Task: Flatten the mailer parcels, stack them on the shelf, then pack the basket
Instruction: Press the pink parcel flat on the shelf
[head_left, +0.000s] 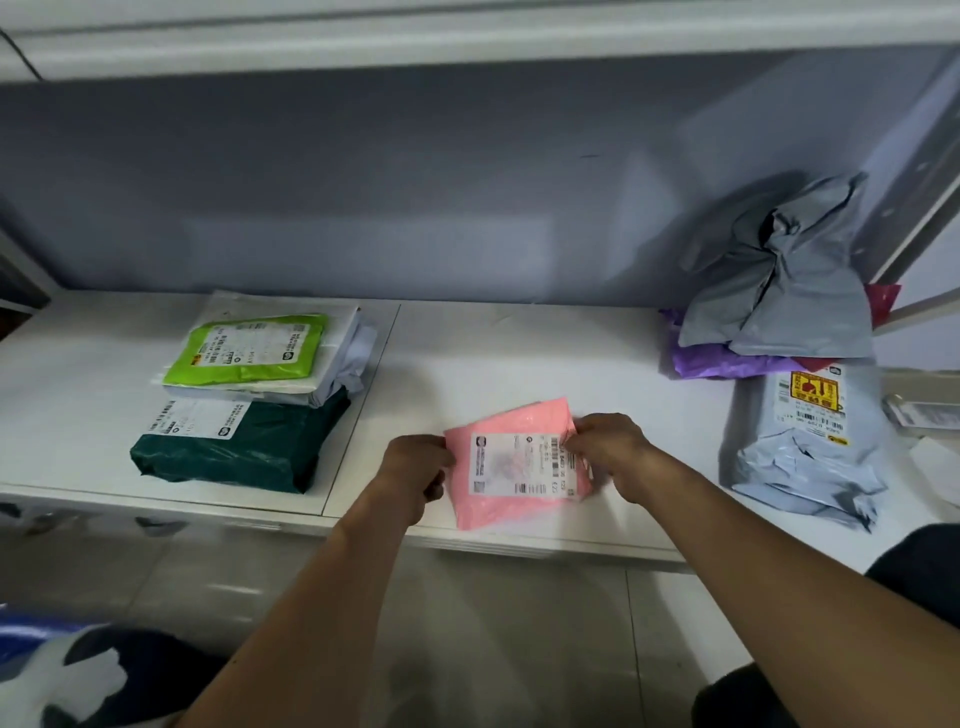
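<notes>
Head view, single frame.

- Pink mailer (511, 512) lay flat on the white shelf (519, 353), near the front edge, roughly centred, slightly rotated. White shipping label (519, 465) faced up; print too blurred to read.
- Left hand (415, 475) gripped the mailer's left edge, fingers curled round it.
- Right hand (613, 457) pinched the mailer's upper right edge, fingertips over the label's right end.
- Both forearms were bare and reached in from the lower edge of the view.

Left part of the shelf:
- Dark green mailer (244, 447) lay at the front, with a white label on its left rear corner.
- Just behind it, and partly overlapping it, sat a white mailer (343, 358) with a lime green mailer (254, 348) on top, label up.
- This group was well apart from the pink mailer.

Right part of the shelf:
- Crumpled grey mailer (789, 291) sat on top of a purple mailer (717, 361), against the back wall.
- A red mailer (883, 301) showed behind the grey one, mostly hidden.
- In front of that pile lay a wrinkled pale grey mailer (805, 467) bearing a yellow sticker (813, 389) at its rear end.
</notes>
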